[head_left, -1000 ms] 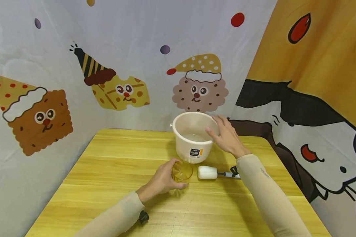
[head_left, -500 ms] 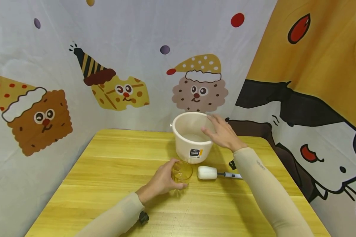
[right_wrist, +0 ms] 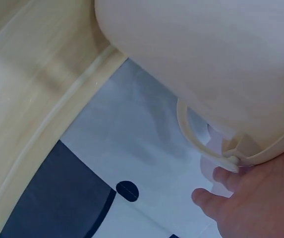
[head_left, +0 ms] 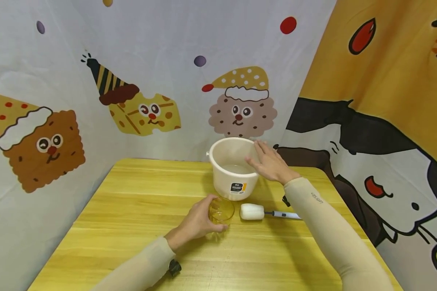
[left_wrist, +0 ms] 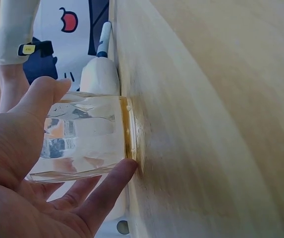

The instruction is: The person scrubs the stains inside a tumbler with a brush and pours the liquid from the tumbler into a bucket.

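My left hand [head_left: 198, 220] grips a clear amber glass cup [head_left: 222, 211], which stands upright on the table. In the left wrist view, the thumb lies on one side of the glass cup [left_wrist: 85, 136] and the fingers on the other. At the right rim of a cream plastic bucket [head_left: 234, 184] is my right hand [head_left: 273, 165], its fingers extended along the rim and its thumb over the opening. The right wrist view has the fingertips of that hand [right_wrist: 260, 198] beside the bucket's handle joint [right_wrist: 238, 153]. Contact with the rim is likely but partly hidden.
A sponge bottle brush [head_left: 253, 211] with a white head lies right of the glass cup, its handle end hidden by my right sleeve. The wooden table [head_left: 138, 194] ends just behind the bucket, against a printed cloth [head_left: 156, 48].
My right hand has slid slightly left along the bucket's rim. The left hand keeps its hold on the glass cup. The whole head view has shifted a little.
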The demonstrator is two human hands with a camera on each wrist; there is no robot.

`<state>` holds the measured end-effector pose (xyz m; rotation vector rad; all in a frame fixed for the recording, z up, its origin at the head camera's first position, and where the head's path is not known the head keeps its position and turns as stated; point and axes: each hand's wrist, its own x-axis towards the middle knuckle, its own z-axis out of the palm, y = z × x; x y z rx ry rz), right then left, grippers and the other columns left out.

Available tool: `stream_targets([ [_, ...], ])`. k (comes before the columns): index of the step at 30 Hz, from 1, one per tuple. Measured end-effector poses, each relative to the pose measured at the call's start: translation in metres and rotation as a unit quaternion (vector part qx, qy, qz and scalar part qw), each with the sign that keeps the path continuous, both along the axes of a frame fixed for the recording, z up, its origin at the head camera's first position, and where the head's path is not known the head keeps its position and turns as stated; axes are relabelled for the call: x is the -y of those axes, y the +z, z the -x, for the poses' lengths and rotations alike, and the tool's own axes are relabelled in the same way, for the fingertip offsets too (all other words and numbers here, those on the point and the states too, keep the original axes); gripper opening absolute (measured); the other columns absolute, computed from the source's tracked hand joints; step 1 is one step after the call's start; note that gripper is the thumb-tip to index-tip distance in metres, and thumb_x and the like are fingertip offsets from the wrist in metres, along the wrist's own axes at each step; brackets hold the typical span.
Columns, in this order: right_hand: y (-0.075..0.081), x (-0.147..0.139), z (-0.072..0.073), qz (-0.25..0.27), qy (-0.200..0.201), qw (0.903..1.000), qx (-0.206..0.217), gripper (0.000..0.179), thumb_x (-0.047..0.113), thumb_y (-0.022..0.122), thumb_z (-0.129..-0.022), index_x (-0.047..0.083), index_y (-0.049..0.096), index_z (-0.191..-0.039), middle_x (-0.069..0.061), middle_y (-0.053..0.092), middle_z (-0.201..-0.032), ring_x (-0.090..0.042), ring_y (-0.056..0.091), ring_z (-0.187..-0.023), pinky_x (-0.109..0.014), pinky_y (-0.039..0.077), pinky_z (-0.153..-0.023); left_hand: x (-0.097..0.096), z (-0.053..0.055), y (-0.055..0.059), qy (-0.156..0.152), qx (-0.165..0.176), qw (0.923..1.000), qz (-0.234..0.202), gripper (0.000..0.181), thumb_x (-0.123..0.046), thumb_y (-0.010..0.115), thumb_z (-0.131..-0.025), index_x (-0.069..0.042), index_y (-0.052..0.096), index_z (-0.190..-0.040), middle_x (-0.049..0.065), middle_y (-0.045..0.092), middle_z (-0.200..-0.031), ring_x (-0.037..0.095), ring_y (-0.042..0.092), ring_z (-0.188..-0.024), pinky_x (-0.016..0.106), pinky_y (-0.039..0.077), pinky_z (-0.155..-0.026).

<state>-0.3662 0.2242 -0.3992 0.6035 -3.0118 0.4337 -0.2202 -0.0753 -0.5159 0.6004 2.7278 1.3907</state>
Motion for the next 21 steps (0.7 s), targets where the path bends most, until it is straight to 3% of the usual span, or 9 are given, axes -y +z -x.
stream_targets([
  [12,-0.0001,0.0017,0.0030,-0.019,0.000,0.9998,0.002,0.095,0.065,0.037,-0.121,-0.001,0.012,-0.185,-0.026,0.013,-0.195,-0.052,0.012,-0.182,-0.072,0.003,-0.148,0.0014,0.0008,0.0046,0.001,0.002,1.0000,-0.006,0.092,-0.032,0.111,-0.079,-0.005,0.062,-0.151,0.018,0.078,-0.141,0.035,0.077,-0.127,0.056,0.068,-0.110],
  [21,-0.0006,-0.0003,0.0009,-0.006,-0.003,1.0000,0.005,0.094,0.063,0.039,-0.122,-0.001,0.013,-0.185,-0.026,0.013,-0.195,-0.051,0.015,-0.182,-0.074,0.006,-0.148,0.0008,0.0014,0.0081,0.012,-0.007,0.9999,-0.004,0.089,-0.032,0.112,-0.076,-0.007,0.065,-0.148,0.015,0.079,-0.138,0.032,0.077,-0.125,0.054,0.068,-0.108],
])
